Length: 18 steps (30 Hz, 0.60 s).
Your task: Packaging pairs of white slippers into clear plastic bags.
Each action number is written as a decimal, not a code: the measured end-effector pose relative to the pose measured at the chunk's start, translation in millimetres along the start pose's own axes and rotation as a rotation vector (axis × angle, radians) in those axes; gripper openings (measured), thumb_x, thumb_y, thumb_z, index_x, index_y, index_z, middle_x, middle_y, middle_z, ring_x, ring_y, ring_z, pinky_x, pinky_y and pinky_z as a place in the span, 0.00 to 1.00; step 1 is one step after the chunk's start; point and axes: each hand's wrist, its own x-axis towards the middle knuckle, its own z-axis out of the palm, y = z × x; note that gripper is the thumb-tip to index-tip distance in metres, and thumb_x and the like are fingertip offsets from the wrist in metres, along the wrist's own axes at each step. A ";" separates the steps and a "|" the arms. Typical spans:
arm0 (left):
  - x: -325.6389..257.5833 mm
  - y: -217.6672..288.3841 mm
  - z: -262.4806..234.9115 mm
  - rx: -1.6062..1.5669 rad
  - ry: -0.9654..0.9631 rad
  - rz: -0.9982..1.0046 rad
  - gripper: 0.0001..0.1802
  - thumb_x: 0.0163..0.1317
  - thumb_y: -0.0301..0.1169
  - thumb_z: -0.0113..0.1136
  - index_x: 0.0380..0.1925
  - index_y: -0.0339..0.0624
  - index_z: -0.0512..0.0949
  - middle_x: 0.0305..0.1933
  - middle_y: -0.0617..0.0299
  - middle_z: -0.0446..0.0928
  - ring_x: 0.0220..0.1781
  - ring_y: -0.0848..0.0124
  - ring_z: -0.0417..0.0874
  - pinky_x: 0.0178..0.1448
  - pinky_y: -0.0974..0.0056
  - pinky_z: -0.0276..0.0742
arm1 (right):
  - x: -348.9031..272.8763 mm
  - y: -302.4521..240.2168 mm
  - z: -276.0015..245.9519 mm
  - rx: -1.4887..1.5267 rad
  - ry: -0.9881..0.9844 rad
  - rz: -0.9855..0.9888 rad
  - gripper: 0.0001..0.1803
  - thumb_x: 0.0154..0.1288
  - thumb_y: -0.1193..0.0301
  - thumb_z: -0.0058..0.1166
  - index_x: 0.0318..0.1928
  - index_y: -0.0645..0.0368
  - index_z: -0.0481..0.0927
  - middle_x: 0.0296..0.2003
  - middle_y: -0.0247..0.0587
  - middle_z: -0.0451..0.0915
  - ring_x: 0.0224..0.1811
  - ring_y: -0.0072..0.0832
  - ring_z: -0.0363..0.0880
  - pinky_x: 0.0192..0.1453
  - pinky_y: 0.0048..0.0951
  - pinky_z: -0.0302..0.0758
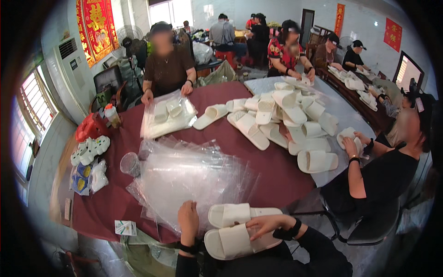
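Observation:
My left hand [188, 222] is at the near edge of a spread stack of clear plastic bags [180, 177], its fingers curled in against the film. My right hand [267, 225] reaches over a pair of white slippers at the table's near edge. Its fingers grip the nearer slipper [226, 242] behind the strap. The farther slipper [226, 215] lies right beside it, toes to the left. Part of the nearer sole is hidden under my right hand.
A heap of white slippers [286, 111] covers the table's far right. Across the dark red table [217, 94], a person handles bagged slippers [168, 111]; another at right holds slippers [348, 137]. A plastic cup [130, 164], white clogs [91, 150] and a red bag [93, 127] sit left.

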 end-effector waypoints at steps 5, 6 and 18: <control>21.7 8.4 -5.0 -0.285 0.072 0.055 0.08 0.64 0.29 0.53 0.35 0.34 0.75 0.38 0.46 0.77 0.41 0.48 0.77 0.45 0.54 0.73 | -3.0 1.3 -4.7 0.020 0.042 0.013 0.29 0.61 0.62 0.62 0.59 0.63 0.71 0.44 0.36 0.75 0.39 0.18 0.74 0.39 0.22 0.75; 24.6 9.9 -7.2 -0.305 0.061 0.043 0.08 0.64 0.29 0.53 0.36 0.34 0.76 0.40 0.46 0.77 0.43 0.48 0.78 0.47 0.55 0.73 | -3.1 0.0 -4.5 0.050 0.053 0.042 0.28 0.61 0.61 0.62 0.57 0.63 0.72 0.42 0.36 0.76 0.40 0.18 0.73 0.38 0.22 0.75; 18.1 -3.9 -9.1 -0.462 -0.114 -0.010 0.14 0.69 0.33 0.47 0.38 0.35 0.79 0.50 0.45 0.77 0.53 0.52 0.77 0.56 0.59 0.71 | 0.5 -17.9 -5.4 -0.168 0.100 -0.127 0.30 0.61 0.56 0.59 0.57 0.63 0.72 0.51 0.49 0.73 0.53 0.33 0.71 0.58 0.30 0.67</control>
